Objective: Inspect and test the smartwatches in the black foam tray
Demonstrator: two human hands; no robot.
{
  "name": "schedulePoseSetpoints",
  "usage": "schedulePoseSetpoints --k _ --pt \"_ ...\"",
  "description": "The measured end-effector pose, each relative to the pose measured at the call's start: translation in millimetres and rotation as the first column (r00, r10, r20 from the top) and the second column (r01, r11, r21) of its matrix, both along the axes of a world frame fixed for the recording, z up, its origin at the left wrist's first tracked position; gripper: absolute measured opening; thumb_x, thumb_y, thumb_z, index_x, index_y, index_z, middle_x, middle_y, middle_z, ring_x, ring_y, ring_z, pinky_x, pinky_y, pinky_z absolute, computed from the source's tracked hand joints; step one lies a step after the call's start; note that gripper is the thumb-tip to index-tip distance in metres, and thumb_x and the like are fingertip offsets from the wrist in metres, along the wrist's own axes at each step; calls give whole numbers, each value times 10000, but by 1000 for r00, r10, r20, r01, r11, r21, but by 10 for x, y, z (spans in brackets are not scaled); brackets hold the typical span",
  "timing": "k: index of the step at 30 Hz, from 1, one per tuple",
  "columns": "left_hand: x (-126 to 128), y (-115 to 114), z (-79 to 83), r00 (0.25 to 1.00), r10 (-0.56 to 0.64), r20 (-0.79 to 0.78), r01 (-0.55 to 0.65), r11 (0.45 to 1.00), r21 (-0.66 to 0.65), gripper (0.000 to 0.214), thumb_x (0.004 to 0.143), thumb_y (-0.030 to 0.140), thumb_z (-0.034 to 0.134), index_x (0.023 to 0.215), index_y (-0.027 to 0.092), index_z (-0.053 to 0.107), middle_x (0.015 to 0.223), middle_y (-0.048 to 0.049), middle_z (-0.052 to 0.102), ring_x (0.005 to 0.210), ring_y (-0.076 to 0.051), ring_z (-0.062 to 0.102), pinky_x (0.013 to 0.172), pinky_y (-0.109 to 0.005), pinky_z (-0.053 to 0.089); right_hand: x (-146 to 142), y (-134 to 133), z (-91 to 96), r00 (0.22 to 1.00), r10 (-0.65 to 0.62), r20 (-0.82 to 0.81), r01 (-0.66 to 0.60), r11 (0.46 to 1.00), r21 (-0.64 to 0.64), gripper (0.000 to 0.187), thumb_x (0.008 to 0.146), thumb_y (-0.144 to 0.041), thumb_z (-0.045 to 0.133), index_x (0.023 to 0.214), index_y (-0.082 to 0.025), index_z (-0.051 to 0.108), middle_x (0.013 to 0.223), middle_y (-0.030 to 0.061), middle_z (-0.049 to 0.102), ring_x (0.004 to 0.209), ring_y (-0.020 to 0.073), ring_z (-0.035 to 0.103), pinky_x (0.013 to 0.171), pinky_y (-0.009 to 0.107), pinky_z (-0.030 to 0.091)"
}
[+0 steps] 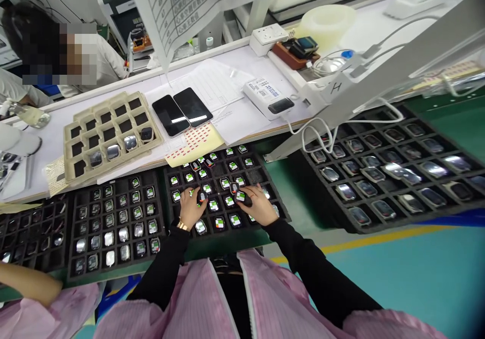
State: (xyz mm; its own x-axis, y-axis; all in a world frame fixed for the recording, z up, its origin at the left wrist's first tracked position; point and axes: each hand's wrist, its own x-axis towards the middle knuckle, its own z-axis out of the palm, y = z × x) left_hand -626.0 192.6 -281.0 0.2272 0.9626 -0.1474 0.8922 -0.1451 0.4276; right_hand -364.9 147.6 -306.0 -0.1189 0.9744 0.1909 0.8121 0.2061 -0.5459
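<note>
In front of me lies a black foam tray [224, 239] whose compartments hold square smartwatch faces, many lit with green and white screens. My left hand [192, 208] is over its left part, fingers closed on a smartwatch [202, 196] with a dark, partly coloured screen. Over the right part, my right hand [261, 206] grips another smartwatch [240, 196], its screen showing green and white, between thumb and fingers. Just beyond that one, a small dark watch [234, 187] sits tilted. Near the tray's far side, two watches [202, 163] with orange-red edges rest on top of others.
More black watch trays stand at left [117, 218] and right [379, 177]. On the raised shelf are a beige tray [109, 132], two phones [182, 111] and a white box [267, 96]. A slanted white post [341, 86] with cables rises at right. A co-worker's arm [30, 281] reaches in lower left.
</note>
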Motion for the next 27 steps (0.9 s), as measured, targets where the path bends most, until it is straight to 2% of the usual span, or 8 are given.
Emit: schedulePoseSetpoints --k 4,10,12,14,17,20,23,27 --pt "-12 -22 1 999 -50 11 50 998 -28 525 841 396 631 1321 233 492 1289 -114 450 1227 -300 392 1030 -424 344 219 -107 -70 998 -5 64 8 999 -44 347 847 -293 545 1164 -156 578 1091 118 610 1057 309 559 1112 579 262" --pt "-36 24 -34 995 -98 25 99 994 -34 471 853 320 634 1302 260 507 1298 -91 477 1214 -283 411 1022 -407 355 338 -53 -60 982 148 121 -129 979 -156 440 865 -275 515 1291 -166 517 1231 121 585 1205 346 481 1092 634 258" --pt "-25 48 -48 995 -100 30 101 995 -26 452 844 308 650 1276 253 528 1263 -85 506 1193 -278 431 1016 -400 364 304 -43 -18 982 154 112 -139 981 -138 547 902 -288 472 1423 -151 378 1311 124 543 1278 337 421 1105 628 247" --pt "-11 58 -59 995 -92 35 93 996 -13 437 828 309 673 1241 235 551 1217 -84 536 1167 -276 454 1010 -396 372 225 -57 22 987 133 87 -126 989 -80 641 937 -260 403 1516 -131 162 1337 115 530 1300 296 410 1132 592 233" --pt "-23 34 -51 997 -62 51 62 998 19 411 816 339 693 1193 220 580 1173 -81 567 1141 -270 483 1008 -386 381 68 -107 38 989 123 78 -122 992 -14 714 928 -191 361 1530 -98 -9 1304 105 564 1306 269 410 1151 570 211" --pt "-133 -47 -2 998 -4 64 1 998 59 401 821 372 686 1180 223 585 1174 -76 570 1139 -254 499 1024 -368 377 -31 -141 10 984 132 123 -133 991 1 712 894 -157 371 1521 -48 52 1283 132 575 1335 288 366 1141 585 200" --pt "-349 -163 67 996 77 46 -80 993 87 400 818 375 681 1174 217 590 1163 -85 568 1126 -266 506 1012 -388 392 -47 -113 -13 988 78 131 -81 996 22 638 895 -138 366 1502 -66 187 1224 126 611 1279 286 424 1140 560 207" --pt "-642 -298 105 989 147 -25 -143 984 106 410 794 375 686 1164 216 611 1132 -104 540 1105 -302 496 987 -438 405 -90 20 -16 989 -68 133 75 996 -50 531 930 -228 416 1441 -96 358 1116 139 633 1092 325 521 976 508 406"
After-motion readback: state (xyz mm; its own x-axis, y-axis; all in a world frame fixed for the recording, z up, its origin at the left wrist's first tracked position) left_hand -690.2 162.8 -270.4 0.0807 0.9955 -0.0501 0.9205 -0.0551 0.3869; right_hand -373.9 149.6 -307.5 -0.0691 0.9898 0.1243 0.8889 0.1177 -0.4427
